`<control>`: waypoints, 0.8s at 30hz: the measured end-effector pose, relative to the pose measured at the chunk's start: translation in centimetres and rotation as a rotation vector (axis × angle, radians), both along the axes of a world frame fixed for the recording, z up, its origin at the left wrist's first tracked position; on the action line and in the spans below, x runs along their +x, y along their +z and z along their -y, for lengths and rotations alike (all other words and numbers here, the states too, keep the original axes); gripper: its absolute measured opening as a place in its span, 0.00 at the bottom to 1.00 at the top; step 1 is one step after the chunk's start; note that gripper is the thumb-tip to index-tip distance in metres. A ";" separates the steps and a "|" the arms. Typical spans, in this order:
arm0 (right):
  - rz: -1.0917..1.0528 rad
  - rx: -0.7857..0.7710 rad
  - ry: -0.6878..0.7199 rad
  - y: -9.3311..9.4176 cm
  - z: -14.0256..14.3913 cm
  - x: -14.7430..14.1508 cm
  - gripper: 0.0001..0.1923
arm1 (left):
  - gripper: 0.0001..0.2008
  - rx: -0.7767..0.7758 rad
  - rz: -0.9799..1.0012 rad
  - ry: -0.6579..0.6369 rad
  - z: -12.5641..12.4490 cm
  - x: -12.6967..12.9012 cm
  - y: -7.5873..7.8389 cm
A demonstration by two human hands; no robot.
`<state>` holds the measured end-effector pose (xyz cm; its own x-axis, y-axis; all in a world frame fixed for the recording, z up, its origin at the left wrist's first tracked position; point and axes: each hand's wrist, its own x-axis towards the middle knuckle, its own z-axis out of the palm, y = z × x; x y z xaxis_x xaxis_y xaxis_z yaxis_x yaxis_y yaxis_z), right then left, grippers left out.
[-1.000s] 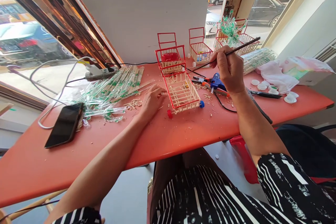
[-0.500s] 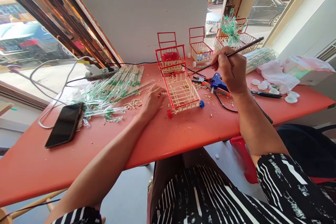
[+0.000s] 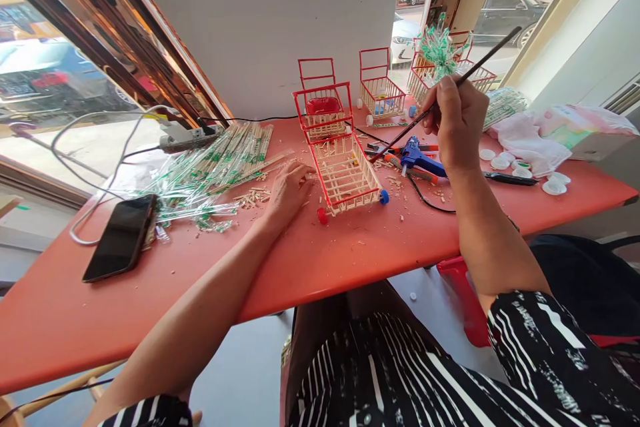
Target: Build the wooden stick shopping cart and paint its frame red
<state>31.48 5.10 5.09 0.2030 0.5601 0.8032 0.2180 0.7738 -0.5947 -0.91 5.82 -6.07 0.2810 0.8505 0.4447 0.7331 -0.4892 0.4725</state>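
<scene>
My right hand (image 3: 460, 121) pinches a thin dark paintbrush (image 3: 493, 53), its lower tip touching or very near the right top rail of a small shopping cart (image 3: 345, 173) built from wooden sticks. The cart has red-painted rails and handle, bare wood slats, and red and blue bottle caps for front wheels. My left hand (image 3: 289, 192) lies on the table at the cart's left side, fingers loosely stretched; whether the fingertips touch the cart I cannot tell. Behind it is another stick cart (image 3: 320, 121) with something red in it.
Wrapped chopsticks and plastic wrappers (image 3: 200, 177) spread at left near a phone (image 3: 120, 238) and a power strip (image 3: 190, 139). A blue glue gun (image 3: 420, 159), pliers, a black-handled knife (image 3: 510, 178) and white caps (image 3: 554, 185) lie at right. More carts (image 3: 383, 95) stand behind on the red table (image 3: 300, 273).
My right hand has moved slightly right, and the paintbrush's tip has slid down along the cart's right rail, towards me. My left hand and the cart stay nearly in place.
</scene>
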 end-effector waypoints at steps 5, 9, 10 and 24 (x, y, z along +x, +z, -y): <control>0.029 -0.074 0.009 -0.1 -0.5 0.5 0.32 | 0.14 0.003 -0.006 0.007 0.1 0.0 -0.1; 0.070 -0.116 -0.028 -0.5 -0.5 0.0 0.34 | 0.14 -0.005 0.000 0.004 0.1 -0.1 -0.2; 0.074 -0.104 -0.042 -0.5 -0.4 -0.2 0.34 | 0.14 -0.007 -0.003 0.004 0.1 -0.1 -0.2; 0.142 0.054 -0.030 -0.9 0.8 -1.1 0.26 | 0.14 -0.003 -0.017 0.004 0.0 -0.2 -0.2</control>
<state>30.39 4.27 4.19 0.1012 0.5107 0.8538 0.3200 0.7958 -0.5140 -1.10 5.86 -6.26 0.2852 0.8528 0.4375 0.7432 -0.4850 0.4609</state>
